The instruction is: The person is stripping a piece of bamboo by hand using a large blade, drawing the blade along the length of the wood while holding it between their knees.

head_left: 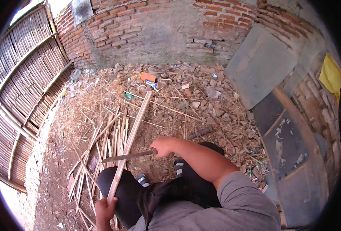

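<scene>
A long pale bamboo slat [135, 123] slants away from me across my left knee. Its near end is gripped by my left hand [106, 210], thumb resting along it. My right hand [163, 146] is closed round the handle of a long-bladed knife [130, 156], out in front of my knees. The dark blade points left and meets the slat about midway along; whether it bites into the bamboo I cannot tell. Many loose bamboo strips [108, 148] lie crisscrossed on the ground beyond and beside my left knee.
A brick wall [151, 34] closes off the far side, with rubble [209, 96] at its foot. Bamboo fencing [24, 73] stands at left. Grey panels [261, 63] and a wood-framed board [289, 154] lean at right. A dark ridged stick-like object [200, 133] lies past my right knee.
</scene>
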Available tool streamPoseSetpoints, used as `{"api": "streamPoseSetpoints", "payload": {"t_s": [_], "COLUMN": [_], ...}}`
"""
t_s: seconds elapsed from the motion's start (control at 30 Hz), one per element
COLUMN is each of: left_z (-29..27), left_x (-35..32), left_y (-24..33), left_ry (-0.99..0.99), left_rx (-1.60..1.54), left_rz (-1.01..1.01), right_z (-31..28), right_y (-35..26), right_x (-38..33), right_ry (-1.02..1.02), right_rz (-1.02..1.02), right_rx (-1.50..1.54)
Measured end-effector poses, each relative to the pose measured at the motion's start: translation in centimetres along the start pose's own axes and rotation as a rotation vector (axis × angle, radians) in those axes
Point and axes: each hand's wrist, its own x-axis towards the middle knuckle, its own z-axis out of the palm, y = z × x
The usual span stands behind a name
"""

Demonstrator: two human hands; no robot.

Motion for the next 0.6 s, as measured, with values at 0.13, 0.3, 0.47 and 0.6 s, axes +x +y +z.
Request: {"api": "streamPoseSetpoints", "payload": {"t_s": [0.13, 0.3, 0.47, 0.6], "left_z": [0.5, 0.2, 0.1, -0.2], "left_x": [0.0, 0.0, 0.2, 0.1], "left_y": [-0.7, 0.0, -0.2, 0.1], "left_ry": [0.019, 0.02, -0.023, -0.012], "left_rx": [0.007, -0.009, -0.014, 0.012], "left_rz": [0.032, 0.058, 0.028, 0.037], "right_z": [-0.9, -1.2, -0.3, 0.8], "right_y": [2.4, 6.9, 5.4, 2.4], "right_x": [0.0, -0.3, -0.2, 0.9], "right_ry": [0.049, 0.177, 0.242, 0.023], "right_rz": [-0.054, 0.237, 0.214, 0.071], "right_rx": [0.122, 0.361, 0.247, 0.042]}}
